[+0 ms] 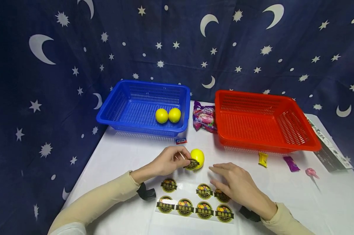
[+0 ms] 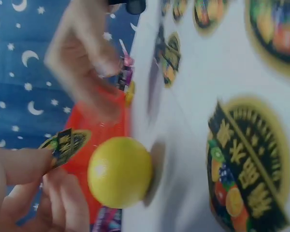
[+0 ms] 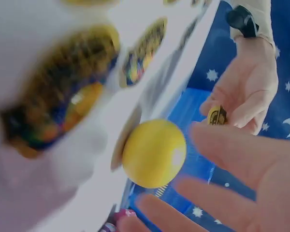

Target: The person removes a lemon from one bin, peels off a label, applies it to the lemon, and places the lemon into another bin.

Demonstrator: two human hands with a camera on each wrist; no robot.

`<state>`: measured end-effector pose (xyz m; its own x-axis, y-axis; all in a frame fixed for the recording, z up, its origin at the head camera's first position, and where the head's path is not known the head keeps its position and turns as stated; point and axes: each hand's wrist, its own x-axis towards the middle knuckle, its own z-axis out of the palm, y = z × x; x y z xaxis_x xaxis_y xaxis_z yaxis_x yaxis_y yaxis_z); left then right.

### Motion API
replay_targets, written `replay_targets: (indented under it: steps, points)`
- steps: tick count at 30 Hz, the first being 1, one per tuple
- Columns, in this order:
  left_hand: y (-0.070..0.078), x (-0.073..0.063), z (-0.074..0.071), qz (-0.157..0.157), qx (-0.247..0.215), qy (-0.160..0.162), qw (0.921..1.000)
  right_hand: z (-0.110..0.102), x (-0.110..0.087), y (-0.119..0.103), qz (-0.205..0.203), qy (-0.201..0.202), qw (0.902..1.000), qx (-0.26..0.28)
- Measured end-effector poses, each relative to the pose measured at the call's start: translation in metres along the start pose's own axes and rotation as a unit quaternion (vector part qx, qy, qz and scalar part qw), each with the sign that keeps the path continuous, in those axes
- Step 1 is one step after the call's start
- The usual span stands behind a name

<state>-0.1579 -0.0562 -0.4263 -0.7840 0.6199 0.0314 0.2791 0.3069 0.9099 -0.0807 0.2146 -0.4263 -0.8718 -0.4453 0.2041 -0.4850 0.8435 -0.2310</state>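
Observation:
My left hand [image 1: 172,160] pinches a round black-and-gold sticker [image 1: 192,164] between thumb and fingertips. In the head view the sticker overlaps the near side of a yellow lemon [image 1: 198,156] on the white table; in the left wrist view, sticker [image 2: 65,145] and lemon [image 2: 120,172] stand apart. To the right of the lemon my right hand [image 1: 235,184] is held with fingers spread, nothing in them, over the edge of a sticker sheet [image 1: 181,189]. Several matching stickers remain on that sheet, with a bare spot in its upper row.
A blue basket [image 1: 141,129] at the back left holds two lemons [image 1: 168,116]. At the back right stands a red basket [image 1: 268,145], a purple candy bag [image 1: 204,117] beside it. Small wrapped candies [image 1: 263,159], a pink lollipop [image 1: 311,172] and a dark box [image 1: 332,153] lie to the right.

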Motion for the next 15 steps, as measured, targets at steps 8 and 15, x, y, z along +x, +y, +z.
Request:
replay_targets:
  steps: [8, 15]
  points:
    - [-0.008, 0.037, 0.008, -0.062, -0.049, 0.028, 0.9965, 0.021, 0.050, 0.015, 0.031, 0.009, 0.9917, 0.124]
    - [-0.010, 0.044, 0.015, -0.055, -0.020, 0.063, 0.9963, 0.029, 0.061, 0.017, 0.047, 0.007, 0.9839, 0.173]
